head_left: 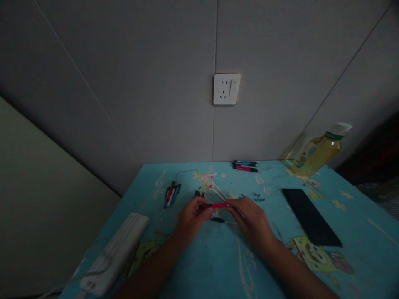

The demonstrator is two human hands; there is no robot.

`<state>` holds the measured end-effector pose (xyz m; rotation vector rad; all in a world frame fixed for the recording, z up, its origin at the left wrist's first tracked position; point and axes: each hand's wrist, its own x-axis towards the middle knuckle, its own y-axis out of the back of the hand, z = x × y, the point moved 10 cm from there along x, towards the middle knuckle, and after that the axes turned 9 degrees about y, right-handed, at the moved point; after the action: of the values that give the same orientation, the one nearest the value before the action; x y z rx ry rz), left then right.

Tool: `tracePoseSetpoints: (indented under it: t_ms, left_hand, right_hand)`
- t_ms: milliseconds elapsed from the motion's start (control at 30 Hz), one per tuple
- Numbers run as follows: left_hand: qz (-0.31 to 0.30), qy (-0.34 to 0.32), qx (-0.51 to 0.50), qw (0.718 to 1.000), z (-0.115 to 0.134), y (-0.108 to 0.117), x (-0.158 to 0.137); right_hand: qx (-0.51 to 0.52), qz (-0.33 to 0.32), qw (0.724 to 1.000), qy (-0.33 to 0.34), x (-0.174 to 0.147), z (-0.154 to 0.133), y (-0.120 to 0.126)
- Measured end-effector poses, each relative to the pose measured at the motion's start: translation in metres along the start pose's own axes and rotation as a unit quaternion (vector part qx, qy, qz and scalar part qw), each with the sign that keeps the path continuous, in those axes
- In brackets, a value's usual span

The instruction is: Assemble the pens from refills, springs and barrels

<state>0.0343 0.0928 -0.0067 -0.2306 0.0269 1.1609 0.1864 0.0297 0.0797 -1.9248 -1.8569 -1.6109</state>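
Between both hands is a red and black pen (pixel 219 205), held level above the table. My left hand (pixel 195 216) pinches its black end, and my right hand (pixel 249 216) has thumb and fingers closed on the red end. Just below it lies a black pen part with a thin pale rod (pixel 217 220). Thin white sticks, perhaps refills (pixel 220 192), lie behind the hands. Several small black pieces (pixel 199 194) sit beyond my left fingers. More small dark pieces (pixel 258 197) lie beyond my right hand.
Several coloured pen barrels (pixel 172 195) lie at left, and a row of pens (pixel 245 166) at the back edge. A white power strip (pixel 115 253) with a cable lies front left. A dark flat slab (pixel 311 216) and a yellow bottle (pixel 318 154) stand on the right side.
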Motion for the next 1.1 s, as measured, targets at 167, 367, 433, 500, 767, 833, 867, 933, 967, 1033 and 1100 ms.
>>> tracePoseSetpoints:
  t_ms: [167, 367, 433, 500, 767, 833, 867, 933, 967, 1033, 1100]
  left_hand:
    - [-0.058, 0.004, 0.070, 0.996, 0.000, -0.017, -0.006]
    - [-0.079, 0.002, 0.019, 0.997, 0.001, -0.021, -0.008]
    - [-0.060, -0.002, -0.039, 0.997, 0.002, -0.016, -0.005]
    - [-0.029, -0.008, -0.097, 0.995, 0.001, -0.007, -0.002]
    - [0.069, -0.067, -0.123, 0.988, 0.007, 0.020, 0.004]
    - [0.065, -0.062, -0.106, 0.990, 0.006, 0.019, 0.004]
    - [0.060, -0.056, -0.093, 0.992, 0.006, 0.017, 0.004]
    - [0.034, -0.041, -0.055, 0.997, 0.003, 0.008, 0.003]
    - [0.014, -0.033, -0.035, 0.999, 0.002, 0.001, 0.001]
    - [-0.031, -0.015, 0.003, 0.999, -0.002, -0.014, -0.004]
    - [-0.075, 0.011, 0.026, 0.997, -0.009, -0.028, -0.010]
  right_hand:
    - [0.010, 0.004, 1.000, 0.008, -0.003, -0.006, 0.000]
    - [0.001, -0.057, 0.995, -0.079, -0.007, 0.014, -0.016]
    - [-0.021, -0.133, 0.986, -0.097, -0.012, 0.022, -0.031]
    - [-0.042, -0.205, 0.972, -0.102, -0.020, 0.027, -0.046]
    - [-0.049, -0.244, 0.958, -0.144, -0.030, 0.038, -0.061]
    - [-0.021, -0.209, 0.963, -0.170, -0.027, 0.045, -0.055]
    - [0.004, -0.182, 0.966, -0.186, -0.025, 0.048, -0.050]
    - [0.071, -0.120, 0.965, -0.221, -0.022, 0.056, -0.040]
    - [0.111, -0.086, 0.960, -0.241, -0.021, 0.060, -0.035]
    - [0.198, -0.025, 0.938, -0.282, -0.022, 0.069, -0.031]
    - [0.282, 0.030, 0.904, -0.320, -0.026, 0.077, -0.031]
